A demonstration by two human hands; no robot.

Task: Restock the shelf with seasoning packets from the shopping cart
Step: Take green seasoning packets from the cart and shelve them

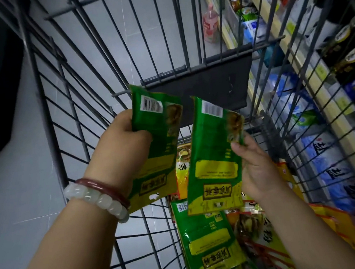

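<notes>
Item: 2 green seasoning pkts over cart [66,114], one gripped in left hand [121,144] w/ fingers curled round pkt [156,123], other pkt [213,152] pinched at edge by right hand [255,166] fingertips; risk: thin pinch lets pkt slip back onto cart stock [206,240] before shelf [329,102].

Not much readable here tbh. The green packets [158,134] have white barcode stickers [150,104] and upside-down Chinese print, too blurry to read. Blue bags [332,171] on the shelf show what looks like 盐.
</notes>
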